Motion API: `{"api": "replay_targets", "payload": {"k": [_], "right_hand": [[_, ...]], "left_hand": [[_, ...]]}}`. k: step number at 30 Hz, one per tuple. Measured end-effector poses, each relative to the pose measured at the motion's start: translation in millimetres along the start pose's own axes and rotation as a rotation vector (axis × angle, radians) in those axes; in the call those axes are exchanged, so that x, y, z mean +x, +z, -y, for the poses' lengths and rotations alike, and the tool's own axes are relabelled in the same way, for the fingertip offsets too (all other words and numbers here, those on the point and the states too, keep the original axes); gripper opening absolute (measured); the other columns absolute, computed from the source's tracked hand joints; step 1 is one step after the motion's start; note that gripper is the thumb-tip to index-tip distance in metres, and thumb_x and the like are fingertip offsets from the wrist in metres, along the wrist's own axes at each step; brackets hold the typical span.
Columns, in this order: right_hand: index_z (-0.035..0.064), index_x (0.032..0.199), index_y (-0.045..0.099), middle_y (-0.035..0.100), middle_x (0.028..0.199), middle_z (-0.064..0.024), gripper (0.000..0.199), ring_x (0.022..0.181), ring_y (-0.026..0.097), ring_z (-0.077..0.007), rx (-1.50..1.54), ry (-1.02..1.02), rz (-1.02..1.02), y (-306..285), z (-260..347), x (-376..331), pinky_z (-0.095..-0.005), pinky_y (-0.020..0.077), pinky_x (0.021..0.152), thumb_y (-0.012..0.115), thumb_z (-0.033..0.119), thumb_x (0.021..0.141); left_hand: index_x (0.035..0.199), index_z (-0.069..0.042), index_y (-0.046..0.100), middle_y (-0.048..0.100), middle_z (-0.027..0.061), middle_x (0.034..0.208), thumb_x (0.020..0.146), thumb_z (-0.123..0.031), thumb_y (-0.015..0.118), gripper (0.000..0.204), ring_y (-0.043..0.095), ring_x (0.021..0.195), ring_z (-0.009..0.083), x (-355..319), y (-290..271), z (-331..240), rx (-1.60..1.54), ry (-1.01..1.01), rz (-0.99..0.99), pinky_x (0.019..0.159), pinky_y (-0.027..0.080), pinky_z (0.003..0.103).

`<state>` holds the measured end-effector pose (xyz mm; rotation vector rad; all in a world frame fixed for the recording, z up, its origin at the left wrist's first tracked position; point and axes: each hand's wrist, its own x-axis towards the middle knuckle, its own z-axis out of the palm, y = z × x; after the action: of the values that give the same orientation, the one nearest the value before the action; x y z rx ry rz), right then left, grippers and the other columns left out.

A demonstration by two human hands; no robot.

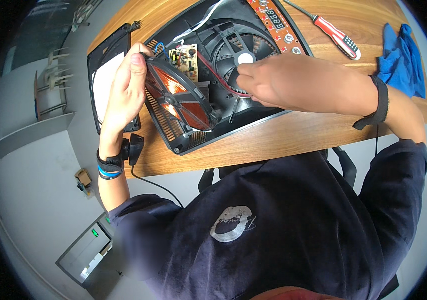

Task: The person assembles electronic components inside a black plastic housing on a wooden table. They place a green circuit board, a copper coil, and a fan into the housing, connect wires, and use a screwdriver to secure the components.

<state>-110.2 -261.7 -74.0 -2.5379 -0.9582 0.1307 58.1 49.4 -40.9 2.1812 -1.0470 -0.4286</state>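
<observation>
An opened black cooktop casing lies on a wooden table. My left hand grips the rim of a round black disc with a copper coil and holds it tilted up on edge. My right hand reaches into the casing, its fingers on the red wires beside the black fan with a white hub. A small green circuit board sits behind the coil. A red control board runs along the casing's far side.
A red-and-white handled screwdriver and a blue cloth lie at the right of the table. A black frame with a white panel rests at the left edge. A black plug and cable hang off the table's near edge.
</observation>
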Motion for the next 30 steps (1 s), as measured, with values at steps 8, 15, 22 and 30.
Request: {"api": "replay_targets", "payload": {"k": [8, 15, 22, 30], "right_hand": [[-0.0007, 0.123, 0.068, 0.075, 0.121, -0.0183, 0.03, 0.111, 0.078, -0.035, -0.033, 0.182, 0.016, -16, -12, 5, -0.0438, 0.0651, 0.092, 0.077, 0.013, 0.098], [-0.0004, 0.121, 0.068, 0.071, 0.12, -0.0165, 0.028, 0.112, 0.073, -0.0333, 0.095, 0.014, -0.052, -18, -25, 23, -0.0453, 0.0583, 0.102, 0.076, 0.004, 0.094], [-0.0031, 0.136, 0.067, 0.067, 0.131, -0.0159, 0.047, 0.125, 0.067, -0.0319, -0.014, -0.088, -0.182, 1, -43, 77, -0.0423, 0.0585, 0.108, 0.077, 0.004, 0.091], [-0.0001, 0.142, 0.066, 0.072, 0.13, -0.016, 0.052, 0.128, 0.067, -0.0335, -0.236, -0.087, -0.088, 3, -62, 135, -0.0436, 0.0529, 0.114, 0.083, 0.017, 0.095]], "left_hand": [[0.101, -0.003, 0.053, 0.054, 0.0036, 0.092, 0.123, -0.049, 0.034, 0.054, 0.05, 0.082, 0.0116, -5, -1, -3, -0.032, -0.026, -0.016, 0.078, 0.046, 0.03], [0.1, -0.004, 0.052, 0.054, 0.0034, 0.093, 0.124, -0.048, 0.032, 0.054, 0.05, 0.083, 0.0119, -5, -4, 4, -0.06, -0.051, -0.007, 0.078, 0.045, 0.029], [0.099, -0.007, 0.049, 0.051, 0.0017, 0.092, 0.124, -0.052, 0.026, 0.057, 0.048, 0.082, 0.0113, -5, -2, 3, -0.147, -0.087, -0.029, 0.076, 0.042, 0.028], [0.096, -0.009, 0.044, 0.045, 0.0003, 0.09, 0.123, -0.055, 0.025, 0.057, 0.043, 0.082, 0.011, -3, 2, -2, -0.171, -0.115, -0.065, 0.075, 0.04, 0.028]]}}
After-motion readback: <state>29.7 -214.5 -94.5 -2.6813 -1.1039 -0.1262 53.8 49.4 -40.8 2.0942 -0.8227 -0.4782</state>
